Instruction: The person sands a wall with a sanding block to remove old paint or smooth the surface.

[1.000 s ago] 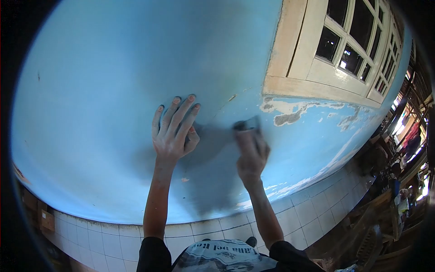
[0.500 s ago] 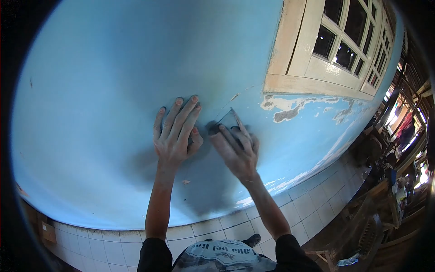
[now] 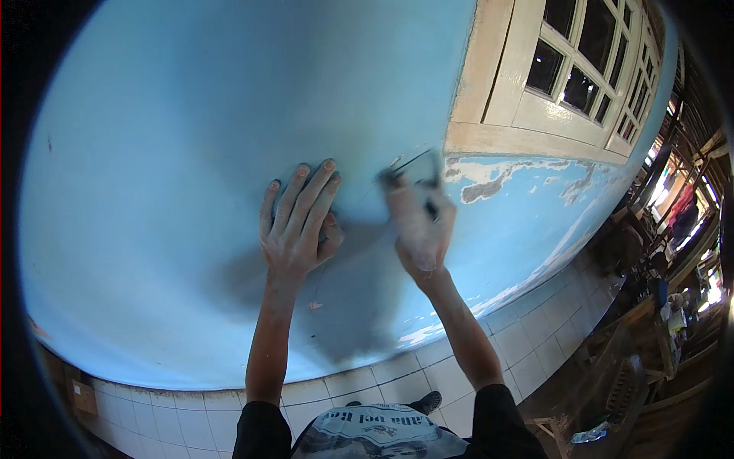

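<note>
The single view looks from the person's head, facing forward and down at the blue wall. Both forearms rise from its lower edge, close by.

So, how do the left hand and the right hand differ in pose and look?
The left hand lies open on the wall, fingers a little spread; the right hand curls around a thin thing, too blurred to name. The left hand looks sharp, the right hand smeared. The right hand is nearer the window than the left hand. Both are bare.
</note>
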### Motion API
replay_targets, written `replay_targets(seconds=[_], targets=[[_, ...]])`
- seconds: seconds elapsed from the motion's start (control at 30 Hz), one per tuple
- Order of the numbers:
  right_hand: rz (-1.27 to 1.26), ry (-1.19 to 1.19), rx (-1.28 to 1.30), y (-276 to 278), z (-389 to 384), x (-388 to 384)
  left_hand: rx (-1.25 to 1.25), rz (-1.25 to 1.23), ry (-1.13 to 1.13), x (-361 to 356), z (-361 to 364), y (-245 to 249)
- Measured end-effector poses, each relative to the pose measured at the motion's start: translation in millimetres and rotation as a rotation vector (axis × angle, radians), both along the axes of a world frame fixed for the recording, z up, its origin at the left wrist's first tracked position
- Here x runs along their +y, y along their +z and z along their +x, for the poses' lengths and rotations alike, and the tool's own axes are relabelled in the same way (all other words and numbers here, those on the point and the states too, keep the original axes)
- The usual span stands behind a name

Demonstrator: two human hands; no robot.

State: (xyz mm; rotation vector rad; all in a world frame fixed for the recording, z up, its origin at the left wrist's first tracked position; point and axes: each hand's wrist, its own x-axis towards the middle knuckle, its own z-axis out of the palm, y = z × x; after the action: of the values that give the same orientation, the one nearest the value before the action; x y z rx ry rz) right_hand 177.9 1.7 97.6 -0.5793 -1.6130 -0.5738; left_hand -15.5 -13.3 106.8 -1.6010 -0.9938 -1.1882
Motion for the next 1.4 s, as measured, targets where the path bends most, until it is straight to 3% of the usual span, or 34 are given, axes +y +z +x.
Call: replay_targets(seconds=[0.03,0.07,0.17,0.2,0.3,0.33,0.43,0.47,0.6,0.7,0.8,0.9,0.97,1.03,1.17,1.3,1.33,1.4], targets=[[0.064,-0.041,-0.072,-3,-4,-2,-0.004,-0.012,-0.002,-1,0,1],[0.02,-0.09,-0.304,-9,4,-3,-0.007,-0.009,0.0,-1,0,1],[0.174,-0.228,-0.112,6,8,8,-0.036,0.001,-0.019,-1,1,1],[-0.024,-0.314,-0.179,15,22,-2,-0.033,0.009,-0.029,0,1,1],[0.17,-0.281,-0.279,20,14,-9,-0.036,0.014,-0.046,-1,0,2],[0.116,-0.134,-0.367,12,16,-9,-0.041,0.004,-0.056,-1,1,2],[0.243,-0.28,-0.302,17,24,0,-0.04,0.006,-0.068,-1,0,2],[0.101,-0.301,-0.324,19,32,-4,-0.044,0.004,-0.067,-2,0,1],[0.054,-0.225,-0.45,5,18,-10,-0.047,-0.01,-0.067,-2,0,3],[0.176,-0.441,-0.282,18,20,-7,-0.038,-0.015,-0.067,-3,0,2],[0.051,-0.351,-0.399,4,18,-13,-0.034,0.002,-0.058,-2,0,2],[0.134,-0.266,-0.433,5,15,-3,-0.035,0.002,-0.07,-2,0,3],[0.246,-0.373,-0.369,19,13,-6,-0.037,-0.007,-0.07,-3,0,2],[0.067,-0.465,-0.246,18,8,-10,-0.039,0.008,-0.082,-1,0,1],[0.237,-0.384,-0.369,16,10,-8,-0.029,-0.012,-0.09,-2,0,1],[0.159,-0.446,-0.275,21,11,-9,-0.051,-0.006,-0.093,-1,0,1],[0.078,-0.302,-0.229,14,6,-15,-0.051,0.003,-0.103,0,0,1],[0.159,-0.354,-0.302,18,12,-5,-0.048,-0.004,-0.097,-1,1,2]])
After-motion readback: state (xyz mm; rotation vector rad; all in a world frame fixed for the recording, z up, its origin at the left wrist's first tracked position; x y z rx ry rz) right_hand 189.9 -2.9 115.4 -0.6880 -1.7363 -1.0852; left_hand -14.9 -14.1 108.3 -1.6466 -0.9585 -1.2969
